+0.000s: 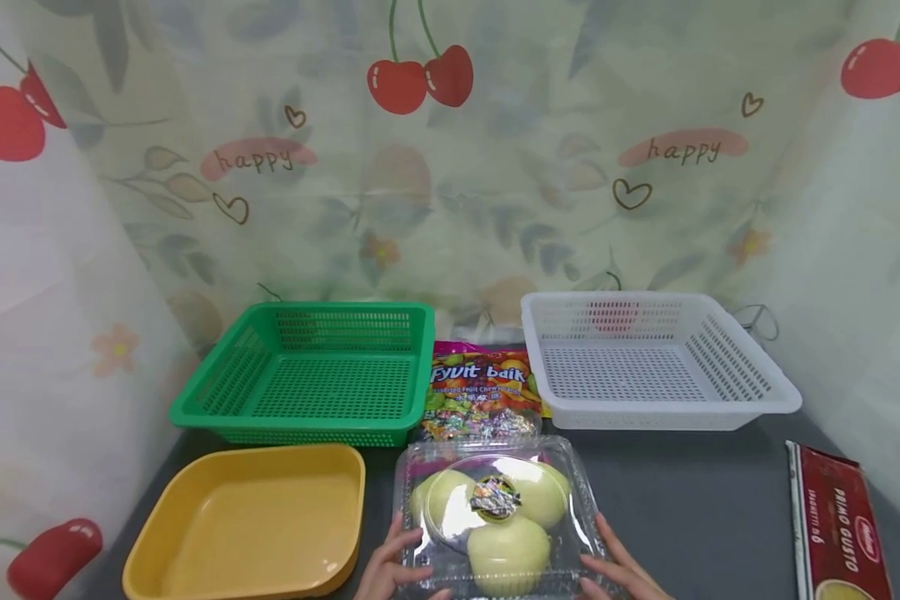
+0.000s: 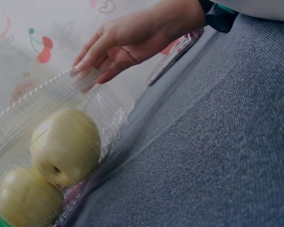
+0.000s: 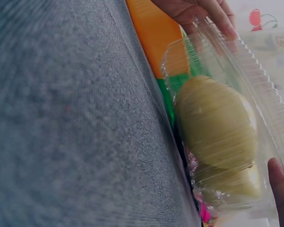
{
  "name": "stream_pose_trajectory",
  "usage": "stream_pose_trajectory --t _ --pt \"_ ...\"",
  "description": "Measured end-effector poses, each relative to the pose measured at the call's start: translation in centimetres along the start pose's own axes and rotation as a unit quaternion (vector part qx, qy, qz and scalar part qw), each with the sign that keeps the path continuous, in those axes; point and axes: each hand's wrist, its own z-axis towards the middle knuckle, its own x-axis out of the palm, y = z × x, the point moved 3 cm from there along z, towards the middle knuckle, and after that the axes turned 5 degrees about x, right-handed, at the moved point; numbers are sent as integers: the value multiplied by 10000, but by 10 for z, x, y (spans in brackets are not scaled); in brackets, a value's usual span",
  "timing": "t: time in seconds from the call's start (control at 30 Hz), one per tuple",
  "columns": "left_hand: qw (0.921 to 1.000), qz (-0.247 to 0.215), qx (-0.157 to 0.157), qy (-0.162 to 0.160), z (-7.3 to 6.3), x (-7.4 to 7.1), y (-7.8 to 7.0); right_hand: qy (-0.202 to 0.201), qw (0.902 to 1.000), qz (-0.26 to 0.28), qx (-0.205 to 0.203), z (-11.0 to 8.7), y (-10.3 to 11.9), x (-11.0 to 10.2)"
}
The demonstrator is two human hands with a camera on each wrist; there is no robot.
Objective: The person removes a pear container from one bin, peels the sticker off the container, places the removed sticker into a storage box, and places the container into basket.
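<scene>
A clear plastic fruit box point(image 1: 435, 467) with a closed lid is held low at the front middle in the head view. Inside lie three round, pale yellow-green fruits point(image 1: 508, 554); a dark round sticker point(image 1: 495, 498) marks the lid. My left hand point(image 1: 390, 567) grips the box by its left side, fingertips on the lid's edge. On the opposite side my right hand point(image 1: 618, 568) holds it the same way. The left wrist view shows my right hand point(image 2: 128, 42) pinching the rim. In the right wrist view, fingers of my left hand point(image 3: 201, 12) curl over the rim.
Behind the box lies a bag of fruit candy point(image 1: 476, 387), between a green basket point(image 1: 300, 423) and a white basket point(image 1: 652, 408). A yellow tub point(image 1: 247, 525) stands to the left. At the far right a red spaghetti packet point(image 1: 840, 525) lies on the dark table point(image 1: 690, 492).
</scene>
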Motion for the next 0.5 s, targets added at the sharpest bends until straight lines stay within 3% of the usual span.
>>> stream_pose_trajectory --t 0.1,0.17,0.27,0.33,0.4,0.5 --pt "10000 1 8 27 -1 0 1 -124 9996 -56 236 -1 1 2" --pt "9999 61 -83 68 -2 1 1 57 9998 -201 33 -1 -1 0" --pt "9995 38 -298 104 -5 1 2 557 9896 -948 -924 4 -3 -4" --pt "9990 8 -449 88 -7 2 2 835 9704 -1459 -1735 7 -3 -7" --pt "9987 -81 -493 77 -8 2 4 942 9511 -1851 -2284 11 -2 -7" --pt "9987 36 -469 181 -9 3 6 1020 9481 -1854 -2374 11 -1 -8"
